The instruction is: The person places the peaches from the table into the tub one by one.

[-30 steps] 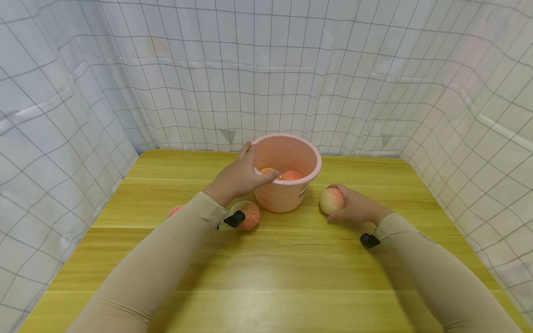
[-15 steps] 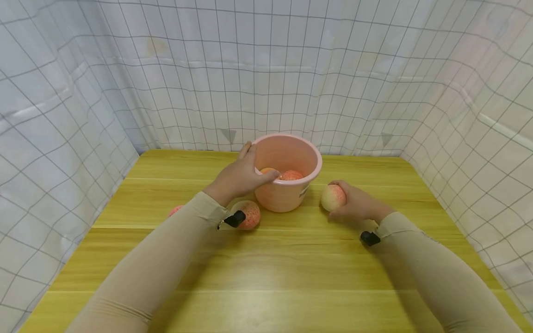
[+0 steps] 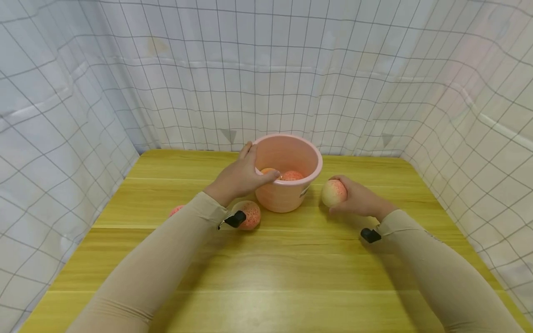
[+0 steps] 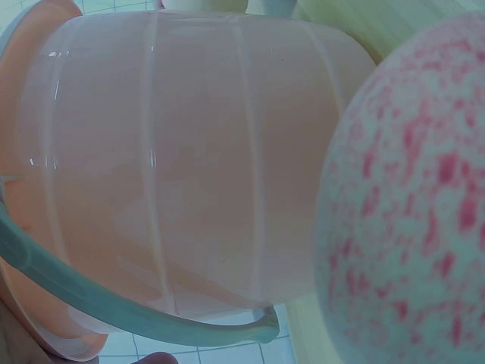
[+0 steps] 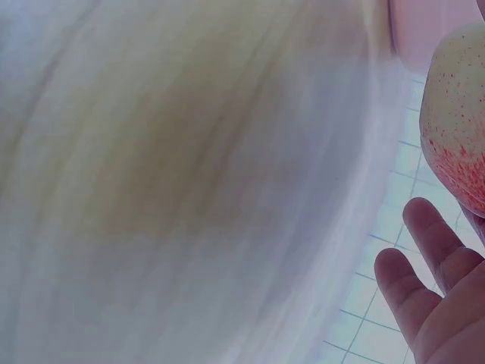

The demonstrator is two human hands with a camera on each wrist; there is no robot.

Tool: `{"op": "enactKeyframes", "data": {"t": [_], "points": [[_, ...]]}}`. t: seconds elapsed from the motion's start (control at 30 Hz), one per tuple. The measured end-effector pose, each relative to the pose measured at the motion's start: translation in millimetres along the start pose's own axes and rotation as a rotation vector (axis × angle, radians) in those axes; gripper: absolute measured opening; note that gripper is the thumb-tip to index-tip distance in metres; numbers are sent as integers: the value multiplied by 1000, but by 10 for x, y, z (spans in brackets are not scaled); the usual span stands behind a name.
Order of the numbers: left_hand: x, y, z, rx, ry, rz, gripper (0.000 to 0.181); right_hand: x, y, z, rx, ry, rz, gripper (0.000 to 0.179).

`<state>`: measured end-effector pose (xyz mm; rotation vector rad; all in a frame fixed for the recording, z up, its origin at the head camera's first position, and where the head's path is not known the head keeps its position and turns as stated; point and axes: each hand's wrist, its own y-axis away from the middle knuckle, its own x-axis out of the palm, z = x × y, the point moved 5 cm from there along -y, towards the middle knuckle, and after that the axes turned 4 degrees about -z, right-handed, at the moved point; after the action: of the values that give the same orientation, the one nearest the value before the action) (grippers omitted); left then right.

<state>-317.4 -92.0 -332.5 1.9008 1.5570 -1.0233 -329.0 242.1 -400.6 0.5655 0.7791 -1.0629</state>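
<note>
My left hand [image 3: 237,176] grips the rim of a pink bucket [image 3: 280,199], thumb over the near edge and fingers at the far left side. Inside the bucket lie an orange-toned peach [image 3: 268,171], partly covered by the thumb, and a redder peach [image 3: 291,175]. To the bucket's right, my right hand [image 3: 361,199] holds a pale peach [image 3: 334,193] with a red blush between thumb and fingers. In the right wrist view, two fingers [image 5: 428,292] extend apart from that peach [image 5: 458,114]. A speckled peach [image 3: 251,215] sits beside the bucket, below my left wrist.
Another red peach [image 3: 176,210] is mostly hidden behind the left sleeve. The bucket's grey-green handle [image 4: 144,303] hangs along its side. Everything stands on a yellow wooden table [image 3: 266,268], with checked white curtains [image 3: 287,78] along its back and sides.
My right hand has shifted slightly up and away from me with the pale peach. The left hand and the bucket have stayed practically still.
</note>
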Motion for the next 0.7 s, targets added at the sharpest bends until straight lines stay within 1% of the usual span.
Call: {"op": "enactKeyframes", "data": {"t": [0.1,0.37,0.5,0.7], "points": [[5,2,-2,-2,0,1,121,-34,-8,16,-4,12,-20,91],[-5,12,-13,-7,0,1,123,-168,-14,109,-45,16,-66,92],[-4,12,-14,-8,-5,-2,122,-237,-18,148,-39,19,-89,93],[0,3,-6,-4,-10,-4,123,-340,-28,191,-17,-11,-112,92]]}}
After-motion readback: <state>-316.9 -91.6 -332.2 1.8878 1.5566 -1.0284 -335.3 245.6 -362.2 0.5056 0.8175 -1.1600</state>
